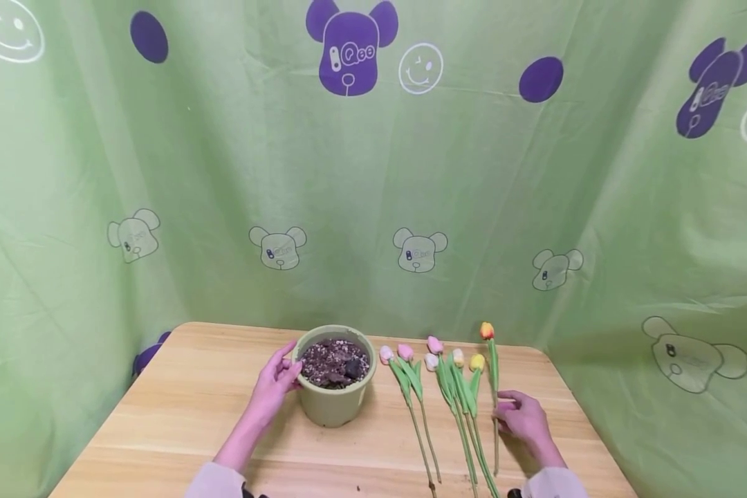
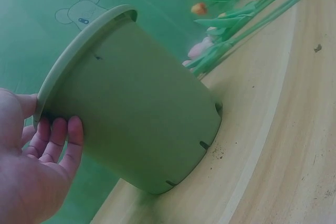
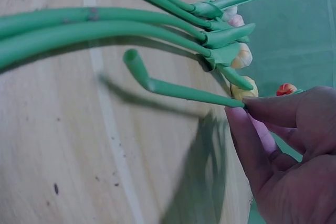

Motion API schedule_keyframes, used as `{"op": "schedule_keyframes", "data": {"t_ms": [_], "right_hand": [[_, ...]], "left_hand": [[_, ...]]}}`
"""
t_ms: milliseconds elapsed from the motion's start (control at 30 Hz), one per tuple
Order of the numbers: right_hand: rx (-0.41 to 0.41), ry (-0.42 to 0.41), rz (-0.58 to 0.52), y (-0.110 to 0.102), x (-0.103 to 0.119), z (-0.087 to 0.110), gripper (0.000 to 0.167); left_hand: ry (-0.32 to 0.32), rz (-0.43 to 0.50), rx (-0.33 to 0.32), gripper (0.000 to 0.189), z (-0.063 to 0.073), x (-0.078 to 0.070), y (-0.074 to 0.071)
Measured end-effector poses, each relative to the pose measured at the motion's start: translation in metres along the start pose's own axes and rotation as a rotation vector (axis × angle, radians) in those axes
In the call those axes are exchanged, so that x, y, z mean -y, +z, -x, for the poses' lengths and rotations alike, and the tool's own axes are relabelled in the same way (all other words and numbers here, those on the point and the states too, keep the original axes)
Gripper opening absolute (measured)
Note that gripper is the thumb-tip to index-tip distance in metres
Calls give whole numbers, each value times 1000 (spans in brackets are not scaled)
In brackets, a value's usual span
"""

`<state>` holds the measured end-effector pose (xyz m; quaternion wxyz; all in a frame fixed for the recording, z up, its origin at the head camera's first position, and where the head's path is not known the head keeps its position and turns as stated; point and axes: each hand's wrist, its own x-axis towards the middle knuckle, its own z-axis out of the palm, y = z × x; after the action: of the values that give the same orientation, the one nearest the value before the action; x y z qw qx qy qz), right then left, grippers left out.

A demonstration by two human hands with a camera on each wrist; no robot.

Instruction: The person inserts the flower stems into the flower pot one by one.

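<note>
Head view, left hand (image 1: 274, 384): gripping the rim (image 1: 334, 391) of the pot (image 1: 333, 409), upright on the table (image 1: 162, 401).
Head view, right hand (image 1: 526, 420): pinching the stem (image 1: 496, 443) of the red tulip (image 1: 493, 363), right of the other tulips (image 1: 463, 398).
Left wrist, pot: held at the rim, fingers (image 2: 59, 137) just under it.
Right wrist, stem: pinched at the fingertips (image 3: 239, 116), lower end bent.

We're looking at olive green on the flowerpot (image 1: 332, 408), and dark brown flecked with white in the soil (image 1: 324, 358)! Now we get the red-and-yellow tulip (image 1: 487, 330), the plain yellow tulip (image 1: 476, 362), soft pink tulips (image 1: 405, 352), and green leaves (image 1: 413, 379). We've a light-green curtain (image 1: 373, 166) printed with purple bear heads (image 1: 348, 66), purple dots (image 1: 541, 79) and white winking smileys (image 1: 420, 68), then honey-toned wood grain across the surface (image 1: 193, 387).
</note>
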<state>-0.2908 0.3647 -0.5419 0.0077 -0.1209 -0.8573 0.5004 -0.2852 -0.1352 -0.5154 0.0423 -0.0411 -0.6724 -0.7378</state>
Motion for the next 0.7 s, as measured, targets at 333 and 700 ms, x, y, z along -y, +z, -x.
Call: {"op": "schedule_keyframes", "data": {"t_ms": [333,700], "right_hand": [[-30,-26,-56,0,6,1,56],[-55,-33,-63,-2,10,5,56]], "left_hand": [[-11,10,3,59,-2,0,-1],[-11,18,7,60,-1,1,-1]]}}
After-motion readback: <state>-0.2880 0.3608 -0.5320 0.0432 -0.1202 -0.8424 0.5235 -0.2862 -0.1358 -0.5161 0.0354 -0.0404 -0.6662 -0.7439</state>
